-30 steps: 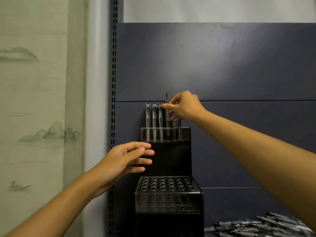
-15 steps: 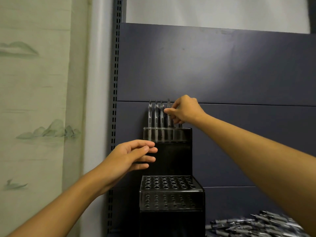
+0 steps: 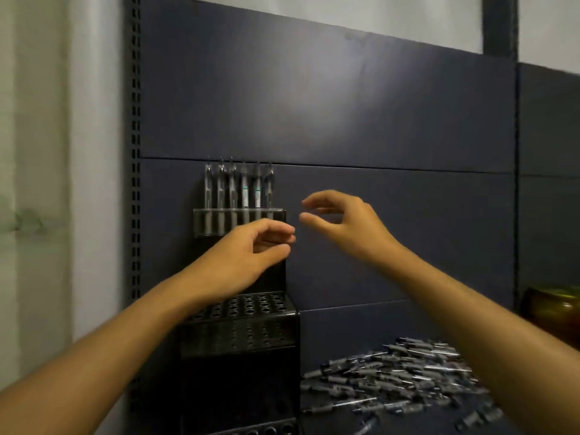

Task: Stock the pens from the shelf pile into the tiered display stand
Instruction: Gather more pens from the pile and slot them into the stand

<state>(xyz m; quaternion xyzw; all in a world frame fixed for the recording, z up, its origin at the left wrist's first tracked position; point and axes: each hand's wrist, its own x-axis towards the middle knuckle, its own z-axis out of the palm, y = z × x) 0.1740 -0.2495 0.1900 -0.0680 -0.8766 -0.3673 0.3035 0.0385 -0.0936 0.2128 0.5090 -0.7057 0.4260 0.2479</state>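
Six pens (image 3: 238, 186) are seen standing along the stand's (image 3: 241, 337) top tier, its lower tiers unfilled, most pens heaped in the pile (image 3: 398, 375) at the shelf's right, and both left hand (image 3: 248, 255) and right hand (image 3: 342, 224) loosely open, holding nothing.

The right hand (image 3: 343, 226) is off the pens (image 3: 239, 186) in the top tier of the display stand (image 3: 241, 324) and now hangs empty to the right of them, fingers loosely curled. Six pens stand in that row, up from about four. The left hand (image 3: 248, 255) is higher and further right, in front of the top tier, its fingertips near the right hand's.
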